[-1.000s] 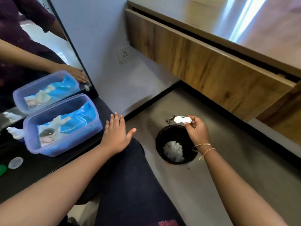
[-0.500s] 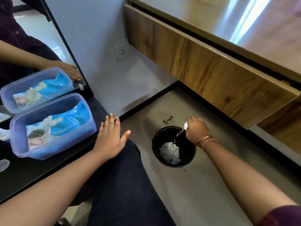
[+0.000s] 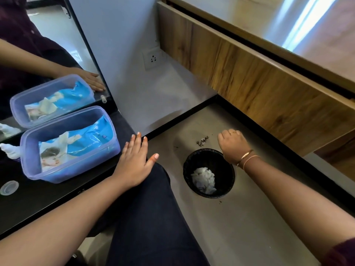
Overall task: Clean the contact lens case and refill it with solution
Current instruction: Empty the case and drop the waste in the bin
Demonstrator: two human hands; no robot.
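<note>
Now the right hand (image 3: 233, 146) is a closed fist over the black bin (image 3: 209, 172); any case inside is hidden. Small, light, slippery: pinch its edges. The left hand (image 3: 134, 165) lies flat and open.

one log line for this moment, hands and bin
right hand: fisted over black bin, contents hidden | left hand: flat, empty, on counter edge | bin: white tissue inside

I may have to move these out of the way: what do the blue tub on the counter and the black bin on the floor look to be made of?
Blue tub: translucent plastic, smooth and slightly glossy; the wipes pack shows through its wall.
Black bin: matte black with a textured, uneven-looking rim; probably plastic or a woven material, the picture leaves it open. White crumpled tissue lies inside.
</note>
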